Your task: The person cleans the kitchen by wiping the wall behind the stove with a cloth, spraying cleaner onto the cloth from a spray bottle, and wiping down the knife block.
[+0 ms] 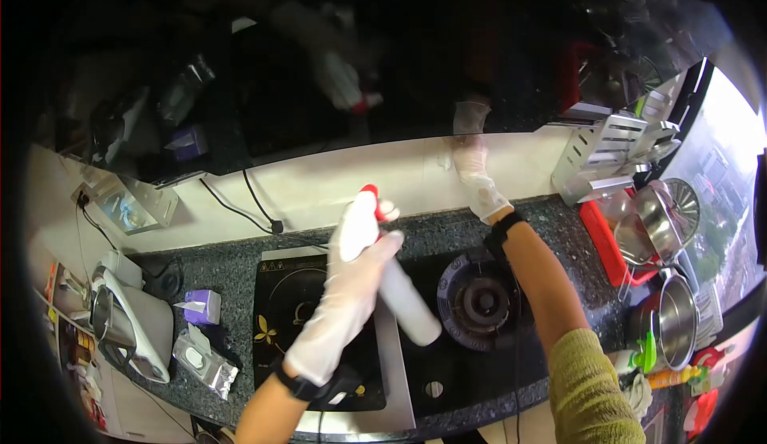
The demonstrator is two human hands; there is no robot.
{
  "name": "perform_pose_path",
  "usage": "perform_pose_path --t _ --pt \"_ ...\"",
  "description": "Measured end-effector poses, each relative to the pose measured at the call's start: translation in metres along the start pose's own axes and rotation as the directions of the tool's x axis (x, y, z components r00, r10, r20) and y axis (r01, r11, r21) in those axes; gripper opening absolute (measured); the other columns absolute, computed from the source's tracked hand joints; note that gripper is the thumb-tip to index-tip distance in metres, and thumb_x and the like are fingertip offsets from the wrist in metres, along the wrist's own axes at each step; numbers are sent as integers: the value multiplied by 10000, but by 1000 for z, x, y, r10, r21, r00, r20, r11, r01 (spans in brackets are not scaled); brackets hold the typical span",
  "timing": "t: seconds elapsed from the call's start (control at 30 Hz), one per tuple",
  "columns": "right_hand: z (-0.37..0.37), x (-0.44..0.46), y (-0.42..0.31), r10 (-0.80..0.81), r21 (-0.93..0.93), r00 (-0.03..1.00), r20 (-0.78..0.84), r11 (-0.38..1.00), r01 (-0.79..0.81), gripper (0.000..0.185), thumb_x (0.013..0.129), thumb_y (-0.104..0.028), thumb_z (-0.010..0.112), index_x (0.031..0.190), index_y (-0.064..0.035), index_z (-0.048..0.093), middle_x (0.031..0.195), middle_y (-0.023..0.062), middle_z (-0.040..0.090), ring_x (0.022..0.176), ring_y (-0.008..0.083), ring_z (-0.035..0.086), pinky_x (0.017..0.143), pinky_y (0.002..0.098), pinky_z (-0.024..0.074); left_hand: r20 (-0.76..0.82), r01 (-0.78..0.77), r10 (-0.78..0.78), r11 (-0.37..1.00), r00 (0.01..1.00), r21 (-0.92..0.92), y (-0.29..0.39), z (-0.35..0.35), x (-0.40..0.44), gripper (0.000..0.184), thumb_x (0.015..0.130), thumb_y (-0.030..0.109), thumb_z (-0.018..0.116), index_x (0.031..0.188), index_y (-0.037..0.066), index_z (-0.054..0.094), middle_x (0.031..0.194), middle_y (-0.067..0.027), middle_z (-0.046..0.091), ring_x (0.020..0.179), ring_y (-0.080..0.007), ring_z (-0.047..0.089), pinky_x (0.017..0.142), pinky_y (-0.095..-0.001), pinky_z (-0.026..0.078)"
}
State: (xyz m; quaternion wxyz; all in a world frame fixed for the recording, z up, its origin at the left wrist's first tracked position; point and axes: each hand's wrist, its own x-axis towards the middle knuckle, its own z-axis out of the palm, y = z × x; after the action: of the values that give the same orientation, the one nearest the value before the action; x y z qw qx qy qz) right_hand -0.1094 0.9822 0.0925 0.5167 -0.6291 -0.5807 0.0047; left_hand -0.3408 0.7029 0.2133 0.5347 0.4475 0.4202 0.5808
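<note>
My left hand (357, 260), in a translucent white glove, is wrapped round the neck of a white spray bottle (409, 308) with a red trigger head. The bottle tilts over the middle of the black cooktop (415, 364). My right hand (478, 176), gloved as well, reaches up to the pale wall (415, 164) beneath the dark glossy panel. Its fingers are hard to tell from their reflection, and whether they hold anything is unclear. Below my right forearm is the round gas burner (484, 300); an induction plate (300, 284) lies to the left.
Purple tissue box (203, 306), wipes pack (206, 362) and a white appliance (136, 324) stand at left. At right are a red dish rack (611, 244), steel pots (677, 320) and a green-topped spray bottle (645, 353). A black cable (248, 212) runs along the wall.
</note>
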Motion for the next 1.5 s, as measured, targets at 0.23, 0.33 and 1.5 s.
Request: perform_pose_path --t 0.23,0.33,1.5 --pt "18 -2 30 -151 88 989 -8 985 151 191 863 -229 615 948 -58 615 735 109 645 671 235 650 591 381 517 -108 -305 293 945 950 -121 -107 46 109 612 814 -75 574 1390 44 407 1169 -46 554 1049 -119 528 930 -264 424" --pt "20 1 41 -190 103 982 -11 976 191 185 858 -214 615 952 -56 616 756 111 650 679 242 653 591 386 519 -121 -302 290 949 949 -90 -119 54 140 545 799 -95 575 1316 43 473 1102 -40 579 978 -117 559 881 -263 464" --pt "3 -21 -29 -474 -339 872 122 806 486 265 795 -110 597 1055 -68 623 1001 118 649 849 277 644 729 378 541 -121 -182 180 983 976 -4 -43 -20 -1 549 753 -124 588 1265 59 509 1114 -45 589 827 -94 530 780 -250 476"
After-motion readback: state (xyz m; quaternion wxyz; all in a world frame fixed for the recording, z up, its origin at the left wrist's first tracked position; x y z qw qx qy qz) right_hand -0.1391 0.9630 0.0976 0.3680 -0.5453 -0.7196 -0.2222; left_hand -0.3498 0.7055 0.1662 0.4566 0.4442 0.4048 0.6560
